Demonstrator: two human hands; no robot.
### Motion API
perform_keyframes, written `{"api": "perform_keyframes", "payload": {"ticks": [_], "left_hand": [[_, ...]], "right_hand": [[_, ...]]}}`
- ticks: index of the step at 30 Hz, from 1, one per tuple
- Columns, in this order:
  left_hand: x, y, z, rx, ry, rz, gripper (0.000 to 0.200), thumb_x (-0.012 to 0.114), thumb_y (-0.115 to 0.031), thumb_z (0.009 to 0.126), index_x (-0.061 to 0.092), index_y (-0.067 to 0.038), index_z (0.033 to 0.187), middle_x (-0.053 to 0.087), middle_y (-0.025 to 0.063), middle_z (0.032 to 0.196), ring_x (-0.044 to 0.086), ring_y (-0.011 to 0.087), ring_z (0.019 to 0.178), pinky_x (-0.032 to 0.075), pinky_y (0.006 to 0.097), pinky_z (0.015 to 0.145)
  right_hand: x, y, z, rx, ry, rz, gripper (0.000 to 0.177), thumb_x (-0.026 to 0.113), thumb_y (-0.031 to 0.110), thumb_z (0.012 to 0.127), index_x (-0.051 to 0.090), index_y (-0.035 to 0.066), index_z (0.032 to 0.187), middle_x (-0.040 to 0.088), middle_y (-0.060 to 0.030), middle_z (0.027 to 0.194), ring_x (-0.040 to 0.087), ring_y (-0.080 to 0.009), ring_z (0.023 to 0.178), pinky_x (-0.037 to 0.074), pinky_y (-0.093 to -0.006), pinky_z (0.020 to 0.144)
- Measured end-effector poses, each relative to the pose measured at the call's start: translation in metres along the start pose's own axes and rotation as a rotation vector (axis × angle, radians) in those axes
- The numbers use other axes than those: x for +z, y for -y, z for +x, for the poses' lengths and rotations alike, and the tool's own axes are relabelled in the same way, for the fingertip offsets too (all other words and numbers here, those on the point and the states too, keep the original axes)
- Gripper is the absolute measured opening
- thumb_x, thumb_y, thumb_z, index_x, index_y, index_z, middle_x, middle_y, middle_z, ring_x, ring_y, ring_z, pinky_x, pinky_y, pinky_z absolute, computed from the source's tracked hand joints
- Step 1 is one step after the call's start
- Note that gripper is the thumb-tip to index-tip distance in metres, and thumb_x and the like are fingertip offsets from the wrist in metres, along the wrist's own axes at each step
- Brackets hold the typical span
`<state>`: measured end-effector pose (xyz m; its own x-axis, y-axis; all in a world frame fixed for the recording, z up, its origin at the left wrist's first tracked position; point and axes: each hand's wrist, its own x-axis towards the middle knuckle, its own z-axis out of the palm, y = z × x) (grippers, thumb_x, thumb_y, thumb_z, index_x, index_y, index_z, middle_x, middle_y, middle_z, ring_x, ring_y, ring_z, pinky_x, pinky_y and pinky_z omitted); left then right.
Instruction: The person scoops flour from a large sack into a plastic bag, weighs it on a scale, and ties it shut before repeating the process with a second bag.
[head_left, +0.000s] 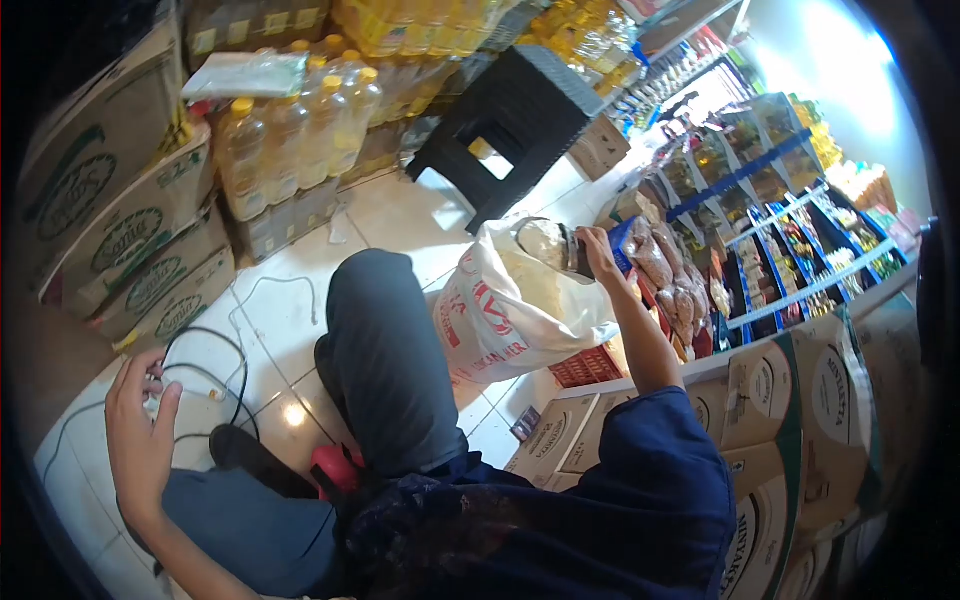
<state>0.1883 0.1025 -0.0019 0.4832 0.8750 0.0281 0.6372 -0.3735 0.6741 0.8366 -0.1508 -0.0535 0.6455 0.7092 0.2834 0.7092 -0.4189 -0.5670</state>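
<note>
My right hand (597, 252) is closed around the side of a round, dark-rimmed scoop (574, 250) at the mouth of a large white sack (490, 318) with red print. Pale, loose contents (540, 285) show inside the sack, and a similar pale mass fills the scoop's round opening. The fingers partly hide the scoop's grip. Over on the left, my left hand (140, 420) is raised above my knee with thumb and fingers apart, nothing clearly held. Behind its fingertips, black cable (240, 375) loops across the floor.
Bottles of yellow oil (300, 140) and stacked cartons (140, 240) stand at the left. A black stool (510, 120) is beyond the sack. Bagged goods (665, 265) and a red crate (588, 367) lie to its right; more cartons (765, 400) are beside my right arm.
</note>
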Motion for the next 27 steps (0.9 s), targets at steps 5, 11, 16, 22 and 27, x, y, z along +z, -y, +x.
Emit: {"api": "perform_keyframes", "payload": {"ticks": [5, 11, 16, 22, 27], "left_hand": [[0.0, -0.002, -0.003, -0.03, 0.003, 0.017, 0.033, 0.06, -0.006, 0.083, 0.055, -0.002, 0.115, 0.057, 0.0108, 0.101, 0.054, 0.019, 0.081, 0.043, 0.031, 0.082], [-0.002, -0.004, -0.004, 0.054, -0.019, -0.02, 0.031, 0.058, -0.005, 0.083, 0.054, 0.0, 0.114, 0.057, 0.0119, 0.101, 0.055, 0.0201, 0.083, 0.043, 0.0313, 0.082], [-0.02, -0.012, -0.021, 0.209, -0.212, -0.297, 0.031, 0.053, 0.001, 0.081, 0.054, 0.003, 0.112, 0.056, 0.0122, 0.108, 0.056, 0.0201, 0.087, 0.043, 0.0334, 0.084], [-0.06, 0.008, -0.121, 0.281, -0.708, -0.242, 0.034, 0.041, -0.012, 0.091, 0.049, 0.007, 0.118, 0.054, 0.0154, 0.115, 0.054, 0.0223, 0.097, 0.043, 0.0345, 0.087], [-0.064, 0.026, -0.22, 0.203, -1.055, -0.138, 0.025, 0.044, -0.011, 0.09, 0.052, 0.002, 0.11, 0.055, 0.0157, 0.103, 0.053, 0.0214, 0.085, 0.045, 0.0331, 0.074]], "right_hand": [[-0.009, 0.016, 0.007, 0.032, 0.013, 0.074, 0.035, 0.046, 0.028, 0.082, 0.047, -0.001, 0.064, 0.039, -0.0012, 0.054, 0.037, -0.011, 0.053, 0.031, -0.0323, 0.051], [-0.01, 0.041, 0.03, 0.045, -0.005, 0.12, 0.035, 0.045, 0.028, 0.082, 0.05, -0.001, 0.062, 0.045, -0.0017, 0.054, 0.04, -0.0111, 0.051, 0.033, -0.0322, 0.051], [0.004, 0.106, 0.057, 0.041, 0.038, 0.287, 0.04, 0.047, 0.031, 0.084, 0.055, -0.003, 0.065, 0.048, -0.0024, 0.056, 0.042, -0.0115, 0.054, 0.034, -0.0314, 0.053], [0.037, 0.247, 0.074, 0.001, 0.079, 0.48, 0.04, 0.045, 0.036, 0.087, 0.054, 0.005, 0.065, 0.046, -0.0007, 0.057, 0.045, -0.0115, 0.059, 0.036, -0.0285, 0.054], [0.09, 0.351, 0.091, -0.246, 0.264, 0.518, 0.038, 0.043, 0.04, 0.089, 0.054, 0.008, 0.07, 0.047, -0.0024, 0.066, 0.045, -0.0115, 0.058, 0.035, -0.0282, 0.052]]}}
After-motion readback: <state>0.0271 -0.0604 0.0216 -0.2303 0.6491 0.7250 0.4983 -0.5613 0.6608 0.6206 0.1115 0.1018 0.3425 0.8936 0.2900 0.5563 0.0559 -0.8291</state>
